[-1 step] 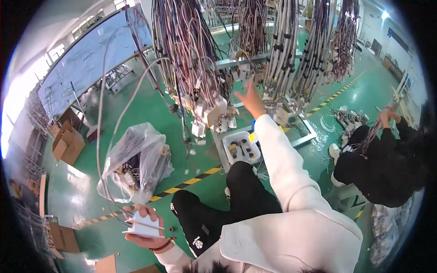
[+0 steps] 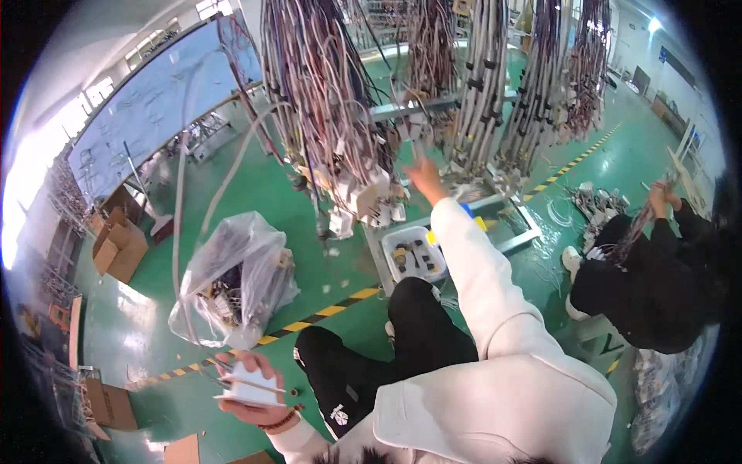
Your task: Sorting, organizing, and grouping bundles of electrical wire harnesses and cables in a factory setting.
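My left hand (image 2: 251,371), at the lower left, is closed round a white rectangular plastic housing (image 2: 253,386) with flat ledges. A long grey cable (image 2: 179,209) runs up from beside it toward the hanging wires. My right hand (image 2: 425,179) reaches forward at the end of a stretched arm, thumb and fingers apart, somewhat blurred. It is beside the lower ends of the hanging wire harnesses (image 2: 332,100), near their white connectors (image 2: 367,193). Nothing can be made out in its fingers. Below it, a white tray (image 2: 392,267) holds several small dark parts.
A clear plastic bag (image 2: 247,232) of wires stands on the green floor. A metal frame (image 2: 502,240) stands under the harnesses. Cardboard boxes (image 2: 120,251) and a broom (image 2: 161,224) are at left. At right a person in black (image 2: 641,286) handles wires.
My right hand has come slightly lower and its fingers look less spread. The view has shifted a little. My left hand still grips the white housing.
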Tool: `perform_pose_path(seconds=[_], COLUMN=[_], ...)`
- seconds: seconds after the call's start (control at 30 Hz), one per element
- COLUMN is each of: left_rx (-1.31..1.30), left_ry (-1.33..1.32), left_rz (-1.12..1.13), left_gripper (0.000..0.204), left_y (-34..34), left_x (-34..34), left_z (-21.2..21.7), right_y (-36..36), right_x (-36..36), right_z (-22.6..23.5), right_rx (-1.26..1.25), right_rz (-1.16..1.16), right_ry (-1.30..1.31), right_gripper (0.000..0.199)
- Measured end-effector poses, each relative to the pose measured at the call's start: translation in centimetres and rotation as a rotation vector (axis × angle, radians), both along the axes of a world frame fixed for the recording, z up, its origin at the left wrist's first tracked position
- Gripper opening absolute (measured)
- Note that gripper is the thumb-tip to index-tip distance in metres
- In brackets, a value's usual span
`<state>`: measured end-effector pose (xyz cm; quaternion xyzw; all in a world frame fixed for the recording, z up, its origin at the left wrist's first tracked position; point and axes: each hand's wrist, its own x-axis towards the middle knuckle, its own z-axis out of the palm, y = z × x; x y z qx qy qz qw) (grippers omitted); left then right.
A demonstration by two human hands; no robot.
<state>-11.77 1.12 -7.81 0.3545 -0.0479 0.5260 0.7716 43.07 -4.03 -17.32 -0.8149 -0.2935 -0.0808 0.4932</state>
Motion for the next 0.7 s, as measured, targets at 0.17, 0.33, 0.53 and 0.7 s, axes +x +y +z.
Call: perform_pose_path(seconds=[0.17,0.33,0.53,0.7], left_rx=[0.083,-0.270,0.271,0.349], left_ry=[0.175,0.227,0.791,0.849], left_rz=[0.129,-0.009,0.126,0.002], left_gripper=[0.072,0.042,0.049,0.059], left_y=[-0.6,1.1,-1.0,-3.2], left_x=[-1.5,0.1,6.4,9.7], left_z=[-0.9,-2.5,-3.3,-4.7], right_y=[0.5,-6.5,-11.8,-12.0], right_x=[-10.3,-17.7,-24.5,-31.0], right_z=[-7.4,-8.0,-3.2,0.2], right_rx=[0.173,0.244,0.397,0.676], right_rz=[0.253,0.499,0.689,0.692], right_ry=[0.267,0.759,1.100,1.138], right_gripper=[0.024,0.017,0.029,0.028])
